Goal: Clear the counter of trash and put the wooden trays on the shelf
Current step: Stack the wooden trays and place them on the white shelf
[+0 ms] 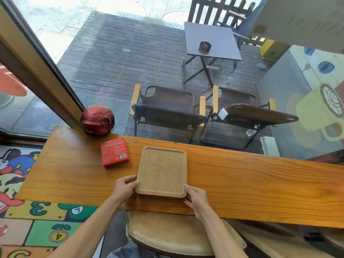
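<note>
On counter (pixel 242 175), hands grip wooden tray (pixel 162 169)

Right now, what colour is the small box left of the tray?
Red, with a white barcode label; the box shows best in the head view.

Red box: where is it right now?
In the head view the red box lies flat on the wooden counter, left of the wooden tray held by both hands, and just in front of the red helmet at the window.

A red box (pixel 114 152) is sitting just left of the wooden tray (pixel 162 171), a red helmet (pixel 97 120) behind it; the counter (pixel 260 183) rightward is lying bare.
</note>
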